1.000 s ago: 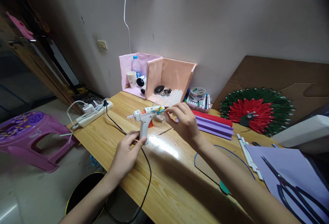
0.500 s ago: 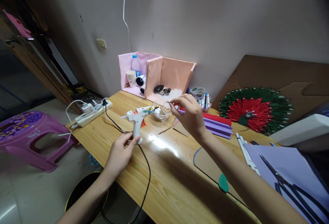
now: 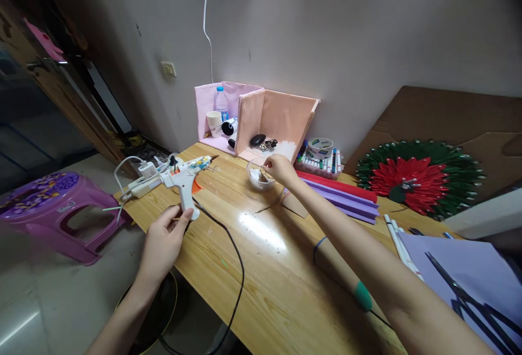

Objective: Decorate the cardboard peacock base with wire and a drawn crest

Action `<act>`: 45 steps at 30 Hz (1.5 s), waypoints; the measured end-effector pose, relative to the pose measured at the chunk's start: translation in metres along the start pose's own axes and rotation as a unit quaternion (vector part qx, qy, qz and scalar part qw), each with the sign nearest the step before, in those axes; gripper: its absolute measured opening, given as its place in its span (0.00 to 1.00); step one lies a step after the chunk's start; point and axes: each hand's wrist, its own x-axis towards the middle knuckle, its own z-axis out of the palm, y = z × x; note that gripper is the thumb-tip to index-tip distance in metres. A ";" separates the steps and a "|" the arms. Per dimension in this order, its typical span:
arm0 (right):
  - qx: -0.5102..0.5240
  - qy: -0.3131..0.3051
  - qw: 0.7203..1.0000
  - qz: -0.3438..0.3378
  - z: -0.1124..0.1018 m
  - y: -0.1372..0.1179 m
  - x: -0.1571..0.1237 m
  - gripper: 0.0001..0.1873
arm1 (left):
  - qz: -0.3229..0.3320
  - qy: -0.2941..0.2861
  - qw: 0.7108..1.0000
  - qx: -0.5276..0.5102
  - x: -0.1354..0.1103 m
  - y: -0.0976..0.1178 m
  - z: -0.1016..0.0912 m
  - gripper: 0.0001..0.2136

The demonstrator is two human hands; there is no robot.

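Note:
My left hand (image 3: pixel 163 238) grips the lower handle of a white hot glue gun (image 3: pixel 186 189), fingers closed round it. The gun is held over the table's left part, its orange trigger showing and a black cord trailing from the handle. My right hand (image 3: pixel 280 169) is at the right rim of a small clear bowl (image 3: pixel 258 186). Its thumb and fingertips are pinched together above the bowl; whatever is between them is too small to make out. White and brown bits lie inside the bowl. A thin wire-like strand shows near the gun's tip.
Behind the bowl stand pink and peach partitions (image 3: pixel 249 121). Purple and red rolls (image 3: pixel 338 197) lie right of it, near a basket of markers (image 3: pixel 324 166). Black scissors (image 3: pixel 463 295) rest on purple sheets at right. A power strip (image 3: pixel 142 186) sits at the left edge.
My left hand has moved the glue gun left and slightly up, towards the power strip. My right hand has lowered to the bowl. The camera view has shifted slightly.

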 end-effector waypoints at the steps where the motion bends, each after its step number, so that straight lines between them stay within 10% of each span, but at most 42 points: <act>1: -0.006 -0.011 1.000 -0.005 0.003 -0.002 0.003 0.07 | 0.000 0.000 1.000 0.001 -0.001 0.001 0.000 0.18; 18: -0.078 -0.164 0.980 -0.082 -0.003 -0.008 0.011 0.09 | -0.002 -0.011 0.999 -0.035 -0.005 -0.001 0.008 0.17; 26: -0.052 0.001 0.998 -0.035 -0.049 -0.014 -0.006 0.07 | 0.004 -0.035 0.999 -0.034 -0.004 -0.002 0.012 0.16; 32: 0.140 0.209 0.945 -0.210 -0.076 -0.053 -0.057 0.04 | 0.013 -0.069 0.996 -0.054 -0.010 0.006 0.023 0.15; 45: 0.211 0.171 0.944 -0.185 -0.089 -0.073 -0.072 0.04 | 0.069 -0.113 0.990 -0.045 -0.022 0.017 0.036 0.13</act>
